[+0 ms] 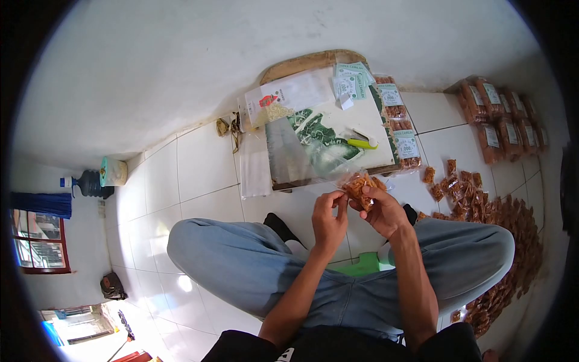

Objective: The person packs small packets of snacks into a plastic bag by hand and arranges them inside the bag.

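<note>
Just past the near edge of the low table (pixel 362 163), a clear plastic bag of orange-brown snack pieces (pixel 358 184) is between my hands. My right hand (pixel 385 211) is wrapped round its right side. At its lower left, my left hand (pixel 330 218) pinches with thumb and fingers by the bag's edge. The table bears a yellow-green tool (pixel 362 143), printed green labels (pixel 351 81), a stack of clear plastic sheets (pixel 286 148) and a plastic bag with pale strands (pixel 276 111).
Labelled packs (pixel 407 146) line the table's right side. Many small snack packets (pixel 506 235) are heaped on the floor at right, with stacked larger packs (pixel 500 114) behind. A green stool (pixel 365 264) is between my legs. A water bottle (pixel 89 183) lies far left.
</note>
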`<state>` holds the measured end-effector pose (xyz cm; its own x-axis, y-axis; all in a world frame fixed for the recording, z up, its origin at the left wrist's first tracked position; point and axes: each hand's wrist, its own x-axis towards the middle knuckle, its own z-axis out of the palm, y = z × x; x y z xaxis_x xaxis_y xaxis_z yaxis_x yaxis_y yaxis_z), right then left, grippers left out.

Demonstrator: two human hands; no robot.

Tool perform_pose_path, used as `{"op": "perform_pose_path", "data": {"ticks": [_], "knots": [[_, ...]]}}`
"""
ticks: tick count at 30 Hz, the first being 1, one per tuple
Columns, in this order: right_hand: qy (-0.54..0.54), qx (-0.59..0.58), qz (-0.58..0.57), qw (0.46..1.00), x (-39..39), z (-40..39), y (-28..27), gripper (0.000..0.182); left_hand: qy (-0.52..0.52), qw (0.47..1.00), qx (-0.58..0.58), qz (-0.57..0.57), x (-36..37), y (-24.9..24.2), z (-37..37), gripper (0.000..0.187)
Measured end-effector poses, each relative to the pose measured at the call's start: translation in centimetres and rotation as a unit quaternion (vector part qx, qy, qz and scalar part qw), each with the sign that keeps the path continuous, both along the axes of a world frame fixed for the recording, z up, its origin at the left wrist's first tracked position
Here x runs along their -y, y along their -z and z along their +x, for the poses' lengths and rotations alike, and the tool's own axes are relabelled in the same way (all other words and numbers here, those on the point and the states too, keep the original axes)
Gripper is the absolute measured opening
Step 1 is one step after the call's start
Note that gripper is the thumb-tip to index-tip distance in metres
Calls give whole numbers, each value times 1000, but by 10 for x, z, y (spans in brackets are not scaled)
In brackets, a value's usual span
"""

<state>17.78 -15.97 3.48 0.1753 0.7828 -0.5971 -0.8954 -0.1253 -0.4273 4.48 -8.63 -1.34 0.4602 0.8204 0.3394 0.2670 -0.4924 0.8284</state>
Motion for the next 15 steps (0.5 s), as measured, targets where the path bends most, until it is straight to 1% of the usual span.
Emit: {"op": "perform_pose_path", "data": {"ticks": [1,3,4,5,6,7,9,10,11,13,14,15], "knots": [[0,0,0,1000,0,0,4,54,-10,999,12,-29,1,-2,0,10],[18,-10,41,999,-1,-2,19,63,-7,1000,14,-23,-1,-3,0,10],[19,-9,41,999,-1,-5,25,63,-5,1000,16,-15,-2,-3,1,11],[32,112,-7,993,0,-10,31,67,-5,1000,17,-15,-2,-4,1,11],[45,230,-55,971,-1,-14,32,70,-6,1000,16,-21,-3,-4,0,11],[44,230,-55,971,-2,-15,33,70,-8,999,15,-28,-3,-4,0,12],[11,363,-68,929,-3,-17,32,73,-25,998,25,-42,-2,-1,0,13],[10,362,-69,929,-1,-14,39,73,-41,997,35,-57,-2,0,1,13],[-23,505,-71,860,1,-9,52,74,-41,997,35,-57,-2,0,1,13],[-54,634,-73,768,0,-9,50,75,-70,992,54,-95,-3,-7,4,11],[-37,634,-68,769,0,-11,48,73,-69,992,54,-96,-3,-8,3,11],[-20,634,-62,770,-2,-13,44,71,-35,997,35,-57,-5,-10,1,12]]}}
